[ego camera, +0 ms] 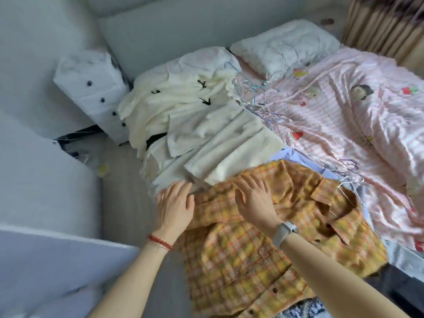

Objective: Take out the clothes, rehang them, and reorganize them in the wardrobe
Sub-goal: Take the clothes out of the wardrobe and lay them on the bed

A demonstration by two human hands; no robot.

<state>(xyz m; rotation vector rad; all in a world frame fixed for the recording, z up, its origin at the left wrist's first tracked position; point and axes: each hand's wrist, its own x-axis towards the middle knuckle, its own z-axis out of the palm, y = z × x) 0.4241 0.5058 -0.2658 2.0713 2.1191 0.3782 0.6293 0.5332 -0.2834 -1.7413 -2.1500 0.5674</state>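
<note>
A yellow and orange plaid shirt [247, 260] lies spread over the near edge of the bed, its collar to the right with a thin wire hanger [344, 187] at the neck. My left hand [175, 206] lies flat at the shirt's left edge, fingers straight. With fingers spread, my right hand [254, 198] presses on the shirt's upper part. Beyond them lies a pile of cream and white clothes [195, 125], one with black bows. A light blue garment [296, 158] shows under the plaid shirt.
A tangle of thin wire hangers [259, 99] lies mid-bed on the pink striped quilt [358, 125]. Two white pillows [284, 47] sit at the headboard. A white drawer unit [91, 88] stands left of the bed, with grey floor [124, 180] beside it. Curtains [387, 26] hang at the far right.
</note>
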